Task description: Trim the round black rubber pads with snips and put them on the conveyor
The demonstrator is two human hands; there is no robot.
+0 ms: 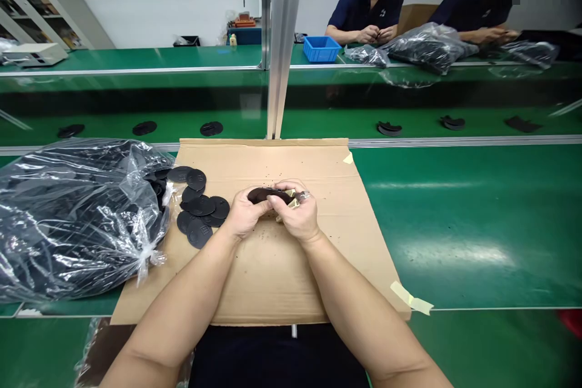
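While the person at this desk (473, 224) bends over a flattened cardboard sheet (273, 273), the left hand (245, 213) and right hand (295, 213) meet above the sheet's middle, their fingers (284, 189) clamped together on one dark disc (268, 195). A pale scrap (290, 200) pokes out beside the right hand, and just past it glints a shiny bit (304, 196), too small to make out.

About ten black discs (199, 209) lie overlapping toward the sheet's left edge, though the pile makes an exact count hard. Beside them, a single clear plastic bag (77, 218) packed with black pieces slumps over that edge. Brown crumbs (268, 236) dot the cardboard, and two strips of tape (411, 297) hold its right corners.

Beyond the far edge runs a green strip (291, 124) carrying six dark pieces (211, 128), three on each side of a metal post (282, 42). Across the way, two co-workers (366, 9) work with their own hands near a blue crate (322, 48) and plastic bags (425, 47). White walls and shelves (31, 12) close off the room.
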